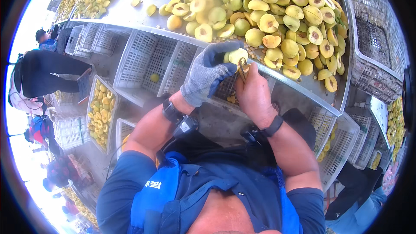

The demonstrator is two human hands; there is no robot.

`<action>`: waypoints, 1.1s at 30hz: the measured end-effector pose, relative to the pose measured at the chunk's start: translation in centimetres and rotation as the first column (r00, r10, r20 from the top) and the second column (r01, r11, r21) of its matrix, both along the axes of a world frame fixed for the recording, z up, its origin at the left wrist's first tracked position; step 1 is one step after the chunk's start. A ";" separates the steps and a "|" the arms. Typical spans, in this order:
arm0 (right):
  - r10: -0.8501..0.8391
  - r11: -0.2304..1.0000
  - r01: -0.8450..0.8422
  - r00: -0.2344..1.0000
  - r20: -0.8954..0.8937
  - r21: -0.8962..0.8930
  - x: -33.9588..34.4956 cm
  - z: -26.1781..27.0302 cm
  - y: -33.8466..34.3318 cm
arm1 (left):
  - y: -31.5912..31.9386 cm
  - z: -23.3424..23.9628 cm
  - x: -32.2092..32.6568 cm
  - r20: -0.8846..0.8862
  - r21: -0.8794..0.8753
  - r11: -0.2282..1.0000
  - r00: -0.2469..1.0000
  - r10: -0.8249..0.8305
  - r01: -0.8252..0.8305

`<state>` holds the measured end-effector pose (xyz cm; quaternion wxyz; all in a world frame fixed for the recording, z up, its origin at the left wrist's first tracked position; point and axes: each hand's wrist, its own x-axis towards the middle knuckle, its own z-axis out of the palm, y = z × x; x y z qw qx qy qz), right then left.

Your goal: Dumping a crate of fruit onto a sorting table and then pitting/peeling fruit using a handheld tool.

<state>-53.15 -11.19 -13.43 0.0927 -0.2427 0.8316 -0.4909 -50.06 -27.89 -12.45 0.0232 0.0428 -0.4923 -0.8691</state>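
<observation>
In a grey, dark-palmed glove, my left hand (208, 71) holds a yellow-green fruit half (238, 56) just off the near edge of the metal table (302, 92). My bare right hand (255, 96) grips a small pitting tool with a curved metal loop (242, 63). The loop is at the right side of the fruit, though its contact with the flesh is partly hidden by my fingers. Beyond both hands lies a large heap of halved stone fruit (279, 19), many with brown pits or pit hollows facing up.
White plastic crates (143, 61) stand below the table's left edge, one with a single fruit inside. A crate of pitted yellow halves (101, 113) is on the floor at left. Stained crates (370, 39) stand right of the table. Other people (48, 74) are at left and lower right.
</observation>
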 end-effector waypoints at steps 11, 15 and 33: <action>-0.008 0.994 0.013 0.999 -0.042 0.112 -0.7 -0.8 -0.3 | 0.8 -0.5 0.5 -0.116 -0.178 0.976 0.987 0.109 -0.128; 0.048 0.997 -0.051 0.998 -0.047 -0.058 -1.2 -1.4 -0.6 | 0.8 -0.1 0.4 -0.077 -0.215 0.964 0.987 0.142 -0.156; 0.114 0.991 -0.110 0.992 0.053 -0.072 -0.8 -0.6 0.1 | 0.5 -1.6 0.7 -0.288 -0.601 0.761 0.954 0.080 -0.245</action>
